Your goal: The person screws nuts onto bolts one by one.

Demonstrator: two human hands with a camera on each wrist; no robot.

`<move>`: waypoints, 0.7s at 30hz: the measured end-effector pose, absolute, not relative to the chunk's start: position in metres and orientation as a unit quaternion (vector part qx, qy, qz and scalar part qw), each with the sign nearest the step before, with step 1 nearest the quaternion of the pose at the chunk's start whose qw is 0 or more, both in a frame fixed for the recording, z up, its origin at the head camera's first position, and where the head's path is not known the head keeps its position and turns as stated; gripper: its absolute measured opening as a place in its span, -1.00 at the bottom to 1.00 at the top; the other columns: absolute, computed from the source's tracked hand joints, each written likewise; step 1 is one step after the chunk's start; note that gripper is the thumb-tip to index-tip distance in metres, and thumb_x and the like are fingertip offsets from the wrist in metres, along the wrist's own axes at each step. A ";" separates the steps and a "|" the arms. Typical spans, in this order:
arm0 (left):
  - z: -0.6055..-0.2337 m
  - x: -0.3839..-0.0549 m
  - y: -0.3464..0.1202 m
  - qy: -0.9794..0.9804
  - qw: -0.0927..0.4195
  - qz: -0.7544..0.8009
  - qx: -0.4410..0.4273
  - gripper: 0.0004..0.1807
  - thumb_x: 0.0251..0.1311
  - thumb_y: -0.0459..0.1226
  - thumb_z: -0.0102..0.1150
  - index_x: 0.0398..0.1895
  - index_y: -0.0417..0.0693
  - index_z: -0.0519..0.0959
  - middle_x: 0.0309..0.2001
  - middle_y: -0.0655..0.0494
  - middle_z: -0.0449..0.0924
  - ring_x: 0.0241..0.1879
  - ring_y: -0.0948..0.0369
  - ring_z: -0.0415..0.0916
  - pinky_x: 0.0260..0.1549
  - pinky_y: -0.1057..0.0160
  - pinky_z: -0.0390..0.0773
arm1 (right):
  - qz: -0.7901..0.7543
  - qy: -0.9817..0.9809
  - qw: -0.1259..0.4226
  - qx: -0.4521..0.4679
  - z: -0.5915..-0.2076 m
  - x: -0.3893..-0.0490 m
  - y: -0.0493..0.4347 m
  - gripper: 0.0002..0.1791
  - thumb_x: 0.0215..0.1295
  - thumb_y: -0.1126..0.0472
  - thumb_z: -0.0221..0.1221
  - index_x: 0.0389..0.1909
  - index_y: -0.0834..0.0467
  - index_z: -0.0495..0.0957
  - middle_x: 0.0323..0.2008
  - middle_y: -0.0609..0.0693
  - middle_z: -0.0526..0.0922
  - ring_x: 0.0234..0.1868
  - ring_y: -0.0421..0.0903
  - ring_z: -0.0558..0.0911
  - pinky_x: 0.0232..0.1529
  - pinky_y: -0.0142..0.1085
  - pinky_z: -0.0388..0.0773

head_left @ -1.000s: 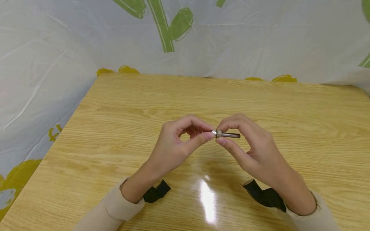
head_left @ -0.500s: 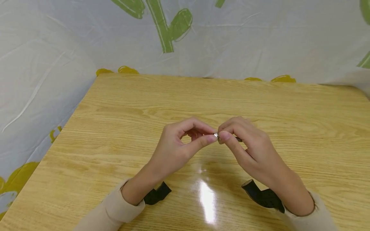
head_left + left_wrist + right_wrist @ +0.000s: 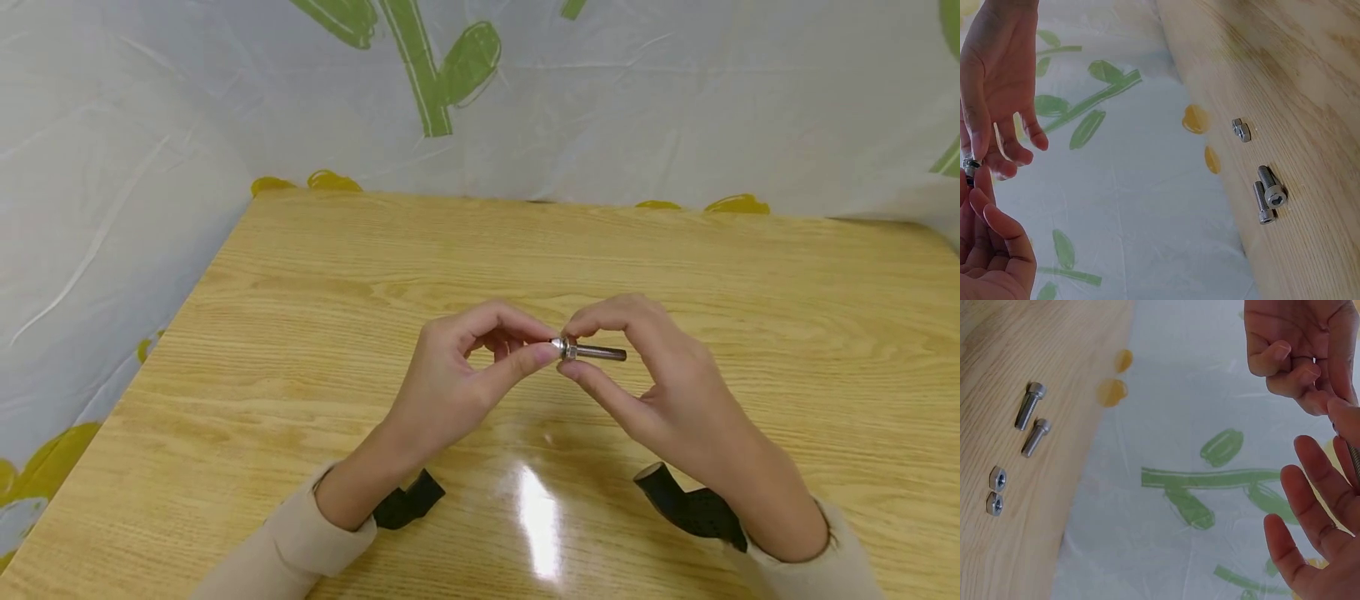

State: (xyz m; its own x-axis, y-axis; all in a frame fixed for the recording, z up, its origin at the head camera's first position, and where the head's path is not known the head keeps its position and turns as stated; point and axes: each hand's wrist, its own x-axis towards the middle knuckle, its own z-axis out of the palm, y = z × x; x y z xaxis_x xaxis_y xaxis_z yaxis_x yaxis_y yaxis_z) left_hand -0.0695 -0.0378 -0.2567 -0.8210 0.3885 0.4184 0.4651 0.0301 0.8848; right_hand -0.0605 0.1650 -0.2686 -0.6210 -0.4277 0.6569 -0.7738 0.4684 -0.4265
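Note:
A metal bolt [image 3: 603, 353] lies nearly level between the two hands in the head view, its threaded shank pointing right. My left hand [image 3: 442, 387] pinches the bolt's left end between thumb and forefinger, which partly hide it. Around the shank sits a hex nut [image 3: 572, 348], with a ring-like part beside it on the left. My right hand [image 3: 675, 396] pinches at the nut with thumb and forefinger. In the right wrist view, part of the threaded shank [image 3: 1355, 464] shows at the right edge.
Two socket-head bolts [image 3: 1272, 195] and two nuts [image 3: 1241, 130] lie on the wooden table [image 3: 337, 275], seen in both wrist views. A pale cloth [image 3: 600, 125] with green and yellow plant shapes hangs behind. Black pieces [image 3: 686, 508] sit under both wrists.
Half a second ago the right thumb and fingers were rolled over, covering the nut and most of the shank. They have since turned back, exposing both. The left hand stays nearly still.

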 end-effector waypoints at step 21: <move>-0.257 -0.069 -0.037 -0.717 0.029 -0.628 -0.302 -0.92 0.12 -0.37 0.24 -0.31 -0.16 0.63 -0.39 0.07 0.65 -0.51 0.27 0.41 -0.50 0.34 0.44 | 0.356 -0.818 0.242 0.381 -0.261 -0.060 0.163 -0.83 0.32 0.09 0.11 -0.27 0.10 0.58 -0.24 -0.13 0.60 -0.20 -0.25 0.44 -0.22 -0.50 0.32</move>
